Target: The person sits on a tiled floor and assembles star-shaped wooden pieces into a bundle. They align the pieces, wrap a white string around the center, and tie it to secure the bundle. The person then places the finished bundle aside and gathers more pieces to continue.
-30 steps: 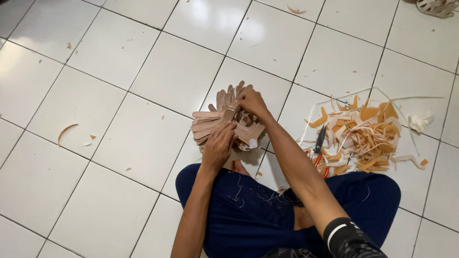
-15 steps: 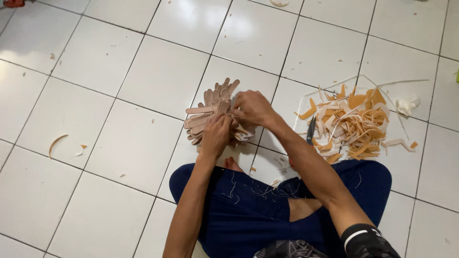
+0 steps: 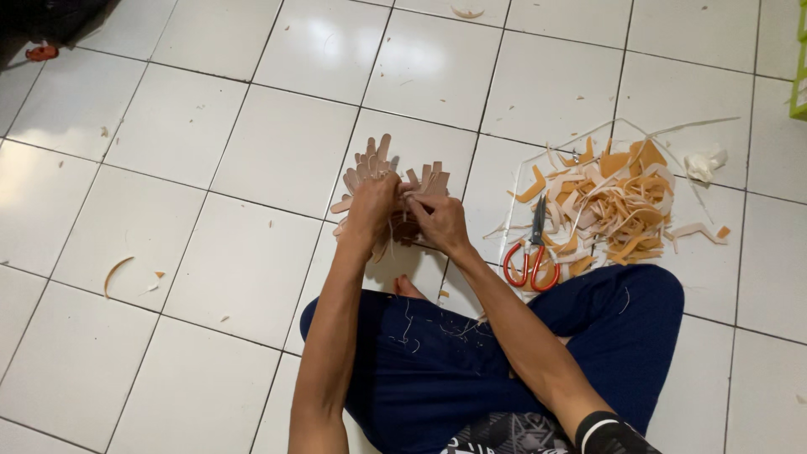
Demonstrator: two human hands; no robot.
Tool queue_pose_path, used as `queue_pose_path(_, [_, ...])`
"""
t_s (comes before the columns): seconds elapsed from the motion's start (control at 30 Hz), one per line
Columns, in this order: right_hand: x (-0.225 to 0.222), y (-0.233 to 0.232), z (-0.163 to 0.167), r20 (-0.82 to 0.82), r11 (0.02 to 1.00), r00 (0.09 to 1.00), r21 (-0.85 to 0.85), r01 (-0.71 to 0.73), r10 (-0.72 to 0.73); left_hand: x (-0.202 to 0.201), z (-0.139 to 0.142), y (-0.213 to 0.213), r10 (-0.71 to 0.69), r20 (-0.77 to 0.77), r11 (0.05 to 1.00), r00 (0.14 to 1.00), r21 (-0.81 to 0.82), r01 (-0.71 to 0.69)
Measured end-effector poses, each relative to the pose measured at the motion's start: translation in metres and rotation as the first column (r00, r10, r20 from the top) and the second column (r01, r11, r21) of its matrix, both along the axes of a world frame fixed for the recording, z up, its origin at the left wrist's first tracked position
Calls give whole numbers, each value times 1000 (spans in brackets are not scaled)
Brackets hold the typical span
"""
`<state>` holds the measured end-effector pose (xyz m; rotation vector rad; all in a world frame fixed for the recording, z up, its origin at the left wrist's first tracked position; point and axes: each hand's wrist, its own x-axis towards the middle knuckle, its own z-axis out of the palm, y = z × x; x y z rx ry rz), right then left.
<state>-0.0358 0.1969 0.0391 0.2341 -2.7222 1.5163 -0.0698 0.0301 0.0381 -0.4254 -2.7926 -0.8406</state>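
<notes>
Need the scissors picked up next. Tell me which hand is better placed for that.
Probably the right hand: the scissors lie on its side, by the scrap pile. The left hand is farther off, gripping the tan cutouts.

Since a second ago, the left hand (image 3: 371, 206) has risen from the bundle's 6 o'clock edge to grip the tan cut pieces (image 3: 388, 189) alongside the right hand (image 3: 437, 220). The bundle now fans toward 12 o'clock instead of 9 o'clock.
</notes>
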Motion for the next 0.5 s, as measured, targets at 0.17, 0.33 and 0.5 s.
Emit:
queue_pose_path(0.17, [-5,3,-9,-178,998,982,27,-56,60,-10,61,13,87,-3,950,996,-302,-84])
queue_pose_path(0.33, [-9,7,-18,65,999,998,-53,5,-1,-24,148,-15,146,257,753,955,597,-276])
queue_pose_path(0.5, [-17,8,-16,241,1000,970,25,17,-22,17,113,7,252,-172,901,952,401,-166])
